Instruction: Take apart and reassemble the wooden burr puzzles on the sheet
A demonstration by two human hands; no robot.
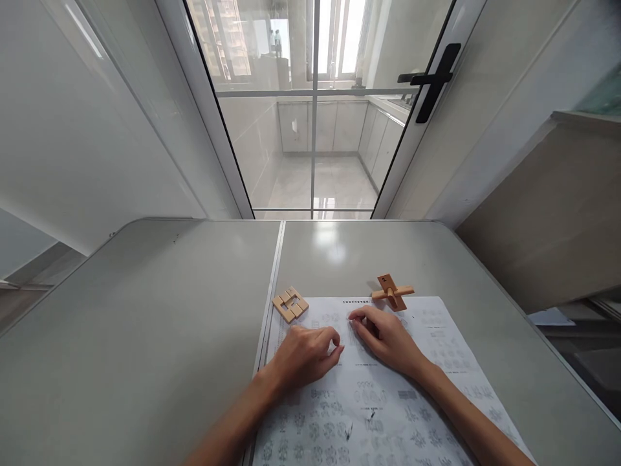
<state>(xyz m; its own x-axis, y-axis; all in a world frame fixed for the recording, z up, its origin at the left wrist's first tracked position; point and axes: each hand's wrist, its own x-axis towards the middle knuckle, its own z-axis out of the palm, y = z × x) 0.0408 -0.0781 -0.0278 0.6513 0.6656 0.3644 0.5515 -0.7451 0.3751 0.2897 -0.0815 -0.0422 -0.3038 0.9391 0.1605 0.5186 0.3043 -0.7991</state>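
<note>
Several wooden blocks [290, 303], lower centre, look unassembled; the cross [391, 294] seems joined; left hand [306, 351] and right hand [385, 334], fingers loosely curled, appear empty.

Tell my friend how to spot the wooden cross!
On the table lies a big white sheet. Just beyond the right hand, at the sheet's far edge, is the cross. Its parts stick out several ways and one is marked 2, unlike the flat wooden square to its left.

Daylight comes from blown-out windows [353, 39] at top centre, glaring on the bench [145, 291] mid-frame; lower-left shadows are soft, outer edges stretched.
</note>
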